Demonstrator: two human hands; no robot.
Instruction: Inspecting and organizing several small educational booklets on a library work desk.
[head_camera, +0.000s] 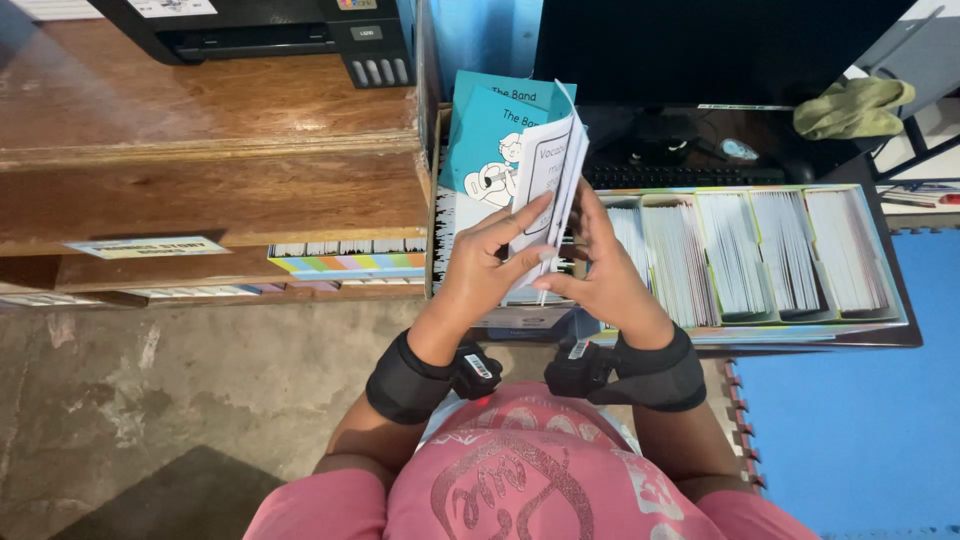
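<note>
Both of my hands hold one stack of white printed booklets (549, 170) upright in front of me. My left hand (490, 262) grips the stack's left side, thumb across the front page. My right hand (600, 275) clasps it from the right and behind. Each wrist wears a black band. Just behind the stack stand teal booklets (485, 130) with a cartoon drawing on the cover. To the right lies a long divided box (880, 325) filled with rows of white booklets (760, 250).
A wooden shelf unit (210, 150) stands at the left with a black printer (260, 30) on top and a striped stack (345, 262) below. A dark monitor (700, 50), keyboard (680, 175) and green cloth (855, 105) sit behind the box. Blue foam matting (860, 420) covers the floor at right.
</note>
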